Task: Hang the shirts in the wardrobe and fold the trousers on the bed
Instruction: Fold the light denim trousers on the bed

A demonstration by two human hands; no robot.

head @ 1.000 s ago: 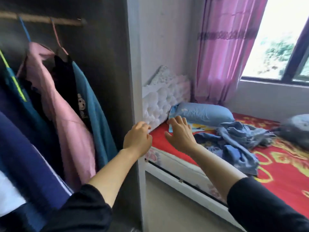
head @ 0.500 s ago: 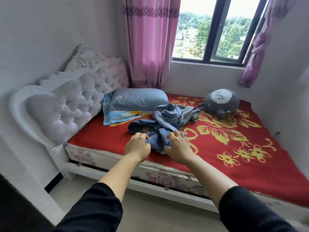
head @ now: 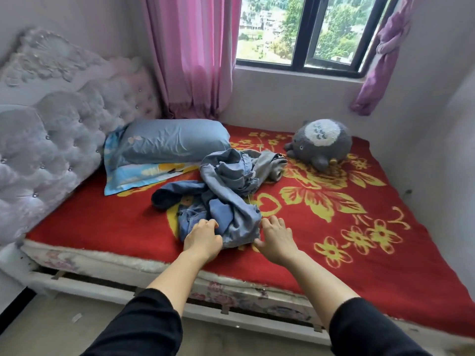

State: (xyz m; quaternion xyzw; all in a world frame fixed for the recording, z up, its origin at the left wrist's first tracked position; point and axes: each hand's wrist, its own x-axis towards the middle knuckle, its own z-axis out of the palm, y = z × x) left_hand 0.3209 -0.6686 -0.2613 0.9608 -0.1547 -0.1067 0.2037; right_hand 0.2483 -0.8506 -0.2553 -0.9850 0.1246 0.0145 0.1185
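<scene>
Closer than half a second ago, both hands have reached the heap. My left hand (head: 203, 238) curls its fingers (head: 207, 223) into the near edge of the crumpled denim trousers (head: 231, 191), which lie at the centre of the frame on the bed (head: 102, 222). My right hand (head: 276, 240) sits just beside the heap's right edge, its fingers bent but loose, gripping nothing. I judge the folding is only starting; next I must pull one pair free and spread it flat on the red flowered blanket. A blue pillow (head: 169, 142) lies left of the heap, a grey plush toy (head: 321, 142) at upper right, and a tufted headboard (head: 51, 140) at left, with pink curtains (head: 192, 55) beside the window (head: 298, 29).
</scene>
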